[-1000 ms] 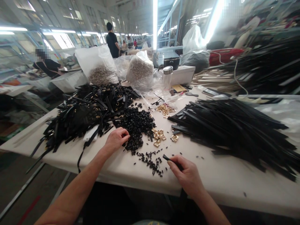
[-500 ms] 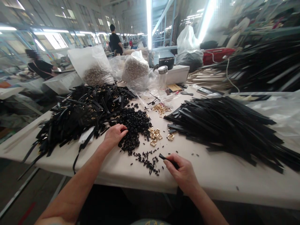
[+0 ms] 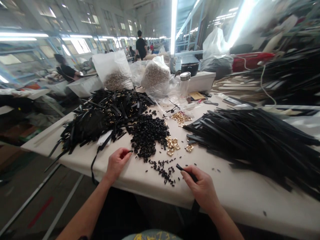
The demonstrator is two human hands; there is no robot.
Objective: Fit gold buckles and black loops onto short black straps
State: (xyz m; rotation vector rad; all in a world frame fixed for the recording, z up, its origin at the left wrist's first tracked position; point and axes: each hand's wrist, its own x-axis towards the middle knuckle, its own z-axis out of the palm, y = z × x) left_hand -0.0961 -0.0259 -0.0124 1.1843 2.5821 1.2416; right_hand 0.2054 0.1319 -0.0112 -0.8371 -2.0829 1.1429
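Note:
My left hand pinches a small black loop between thumb and fingertips, just left of a heap of similar black loops. In my right hand is a black strap, its end poking out past the thumb toward the left. The rest of that strap runs under the palm and hangs by the table edge. Between the hands lie scattered tiny black pieces. Gold buckles rest in small groups beyond them.
To the left is a pile of black straps with gold buckles; to the right, a stack of plain black straps. Behind stand clear bags of small beige pieces, a lidded jar and a white box. Other people are further back.
My left hand has drawn back from the loop heap toward me, now with a small loop at its fingertips. My right hand keeps its hold on the strap. The view has turned slightly left.

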